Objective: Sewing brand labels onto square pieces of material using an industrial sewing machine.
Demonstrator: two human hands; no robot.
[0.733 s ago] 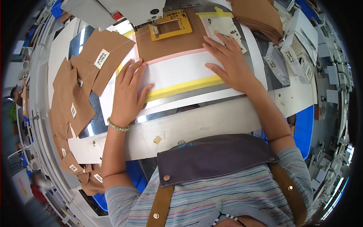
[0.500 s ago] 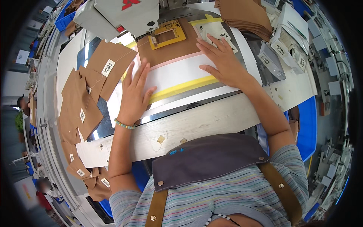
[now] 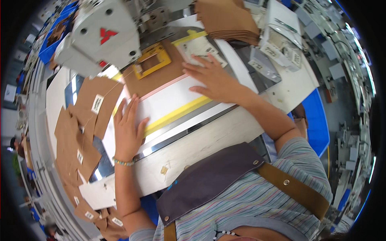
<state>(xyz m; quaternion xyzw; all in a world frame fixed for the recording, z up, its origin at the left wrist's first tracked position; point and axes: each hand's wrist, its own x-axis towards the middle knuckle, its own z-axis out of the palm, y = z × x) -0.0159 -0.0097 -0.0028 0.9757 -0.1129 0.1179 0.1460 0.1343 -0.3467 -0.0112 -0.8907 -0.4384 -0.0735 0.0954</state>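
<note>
My left hand (image 3: 129, 134) lies flat with fingers spread on the left side of a white template sheet (image 3: 163, 102), its fingertips by the lower left corner of a brown fabric-like piece (image 3: 177, 60). My right hand (image 3: 213, 80) is spread open at the piece's right edge, fingers near several small white labels (image 3: 203, 48). Neither holds anything. A yellow rectangular clamp frame (image 3: 165, 59) rests on the brown piece, beside the sewing machine head (image 3: 100, 36). A pink strip (image 3: 161, 89) borders the piece's near edge, and yellow tape (image 3: 177, 116) crosses the sheet.
Brown pieces with sewn-on white labels and trailing threads (image 3: 106, 88) overlap at the left and hang over the table edge. A brown stack (image 3: 229, 20) stands at the back. To the right are label boxes (image 3: 277, 48), tweezers (image 3: 286, 25) and a blue bin (image 3: 317, 120).
The whole view has shifted and tilted, so the table appears turned. Both hands stay open over the template, in nearly the same places; the brown piece and clamp frame look unmoved.
</note>
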